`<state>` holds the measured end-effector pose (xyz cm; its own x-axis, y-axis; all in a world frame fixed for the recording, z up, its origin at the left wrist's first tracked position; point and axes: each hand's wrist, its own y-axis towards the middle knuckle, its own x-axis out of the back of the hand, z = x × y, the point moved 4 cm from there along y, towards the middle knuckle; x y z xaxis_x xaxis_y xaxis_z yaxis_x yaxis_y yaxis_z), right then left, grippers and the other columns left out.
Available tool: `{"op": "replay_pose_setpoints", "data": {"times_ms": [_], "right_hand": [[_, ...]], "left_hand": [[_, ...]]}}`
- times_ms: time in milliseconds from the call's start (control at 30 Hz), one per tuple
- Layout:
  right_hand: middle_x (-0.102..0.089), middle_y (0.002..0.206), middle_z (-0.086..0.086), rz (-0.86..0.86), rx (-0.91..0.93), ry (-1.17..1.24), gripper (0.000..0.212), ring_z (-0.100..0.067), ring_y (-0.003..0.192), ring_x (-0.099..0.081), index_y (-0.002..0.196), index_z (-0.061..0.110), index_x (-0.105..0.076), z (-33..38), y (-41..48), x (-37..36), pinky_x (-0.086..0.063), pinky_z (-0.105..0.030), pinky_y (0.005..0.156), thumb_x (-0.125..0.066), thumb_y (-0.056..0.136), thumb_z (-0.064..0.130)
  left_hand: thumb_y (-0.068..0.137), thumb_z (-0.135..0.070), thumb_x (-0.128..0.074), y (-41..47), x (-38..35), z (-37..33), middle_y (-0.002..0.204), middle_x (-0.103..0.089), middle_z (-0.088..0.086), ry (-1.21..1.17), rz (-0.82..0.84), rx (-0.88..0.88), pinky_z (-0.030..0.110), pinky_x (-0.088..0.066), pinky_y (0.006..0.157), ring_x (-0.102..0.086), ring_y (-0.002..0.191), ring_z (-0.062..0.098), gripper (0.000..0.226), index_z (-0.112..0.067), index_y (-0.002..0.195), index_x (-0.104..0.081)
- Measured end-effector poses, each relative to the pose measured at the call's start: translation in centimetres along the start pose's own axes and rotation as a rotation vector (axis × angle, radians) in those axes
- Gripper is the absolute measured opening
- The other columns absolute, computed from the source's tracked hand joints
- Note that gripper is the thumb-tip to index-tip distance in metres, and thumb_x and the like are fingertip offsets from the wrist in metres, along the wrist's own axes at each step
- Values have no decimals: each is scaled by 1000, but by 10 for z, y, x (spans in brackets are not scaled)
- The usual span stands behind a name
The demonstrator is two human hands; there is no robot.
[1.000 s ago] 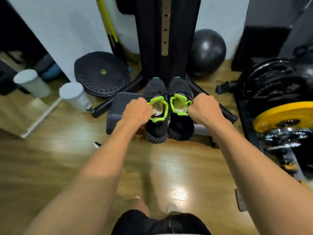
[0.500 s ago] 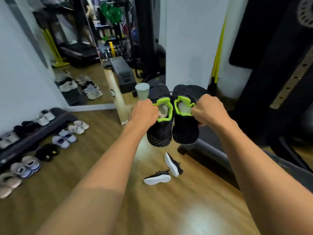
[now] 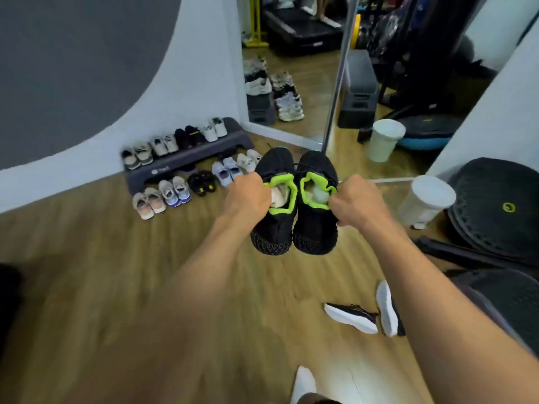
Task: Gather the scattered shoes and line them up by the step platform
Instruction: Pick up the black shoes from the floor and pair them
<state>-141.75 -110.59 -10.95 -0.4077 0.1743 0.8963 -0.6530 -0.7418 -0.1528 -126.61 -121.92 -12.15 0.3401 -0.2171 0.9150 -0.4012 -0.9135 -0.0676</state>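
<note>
I hold a pair of black shoes with green collars in the air. My left hand [image 3: 248, 198] grips the collar of the left black shoe [image 3: 274, 228]. My right hand [image 3: 357, 202] grips the right black shoe [image 3: 316, 231]. The dark grey step platform [image 3: 189, 158] lies against the wall ahead on the left, with several shoes lined on top. A row of shoes [image 3: 189, 189] stands on the floor along its front. A black pair with white soles [image 3: 370, 313] lies scattered on the floor near my right forearm.
A wall mirror [image 3: 291, 83] stands behind the platform. Two white bins [image 3: 385, 139] [image 3: 425, 201] stand to the right, beside a blue-based balance dome [image 3: 428, 135] and a black balance dome [image 3: 498, 208]. Wooden floor [image 3: 116, 287] stretches between me and the platform.
My view has swung left from the gym equipment toward the step platform, which now lies ahead. Both hands keep the black shoes. The scattered pair has shifted to the lower right.
</note>
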Motion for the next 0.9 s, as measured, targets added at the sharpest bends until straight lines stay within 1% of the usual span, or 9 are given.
{"op": "replay_pose_setpoints", "data": {"times_ms": [100,267,367,500,567,667,767,833,900], "right_hand": [[-55,74,-15,69,114,-44,10,-32,72,-50,76,0,-57,49,39,-31,-36,-29,60,-48,75,4],[-54,76,-14,172,310,-75,6,-33,74,-50,73,4,-51,142,88,-94,-37,-32,63,-48,78,7],[-56,84,-13,247,356,-48,4,-35,85,-56,79,7,-52,199,115,-138,-39,-32,65,-49,80,10],[-57,85,-11,309,375,-66,11,-32,82,-55,72,10,-48,275,148,-195,-40,-31,64,-51,83,11],[-53,82,-8,336,390,-119,10,-30,82,-54,78,10,-49,311,159,-222,-40,-31,64,-52,86,14],[-48,82,-5,388,428,-166,9,-23,74,-47,82,9,-49,359,178,-261,-36,-27,61,-51,89,14],[-43,82,-4,452,440,-176,9,-21,80,-43,82,8,-46,401,197,-295,-34,-24,59,-49,90,12],[-48,84,-5,480,452,-204,9,-23,82,-47,83,7,-50,426,214,-320,-34,-23,60,-49,90,12],[-58,95,-10,507,454,-211,9,-26,89,-55,91,6,-55,448,237,-351,-35,-25,65,-50,89,14]], "left_hand": [[93,-20,-45,33,3,53,110,-61,24,-35,-27,129,34,-37,68,-57,99,39,25,0,97,-58],[92,-21,-47,73,14,149,108,-61,24,-80,-88,332,34,-37,71,-57,100,39,22,-2,96,-58],[93,-24,-45,100,23,211,106,-62,21,-90,-113,428,34,-38,71,-58,99,38,25,-3,102,-57],[93,-23,-46,141,30,292,85,-59,15,-163,-107,515,33,-42,66,-62,89,36,21,-5,89,-54],[94,-24,-46,160,33,330,92,-64,19,-182,-96,567,36,-47,69,-63,89,37,25,-1,97,-56],[97,-25,-45,189,38,380,111,-63,24,-166,-83,637,36,-44,78,-59,103,39,34,5,110,-56],[98,-21,-44,219,45,422,118,-59,26,-173,-50,686,40,-43,86,-56,110,39,35,8,116,-52],[99,-21,-44,243,46,450,119,-58,25,-191,-21,697,40,-44,86,-56,110,38,35,7,118,-52],[98,-19,-44,271,40,483,114,-59,25,-197,3,701,38,-44,78,-58,104,38,32,7,115,-53]]}}
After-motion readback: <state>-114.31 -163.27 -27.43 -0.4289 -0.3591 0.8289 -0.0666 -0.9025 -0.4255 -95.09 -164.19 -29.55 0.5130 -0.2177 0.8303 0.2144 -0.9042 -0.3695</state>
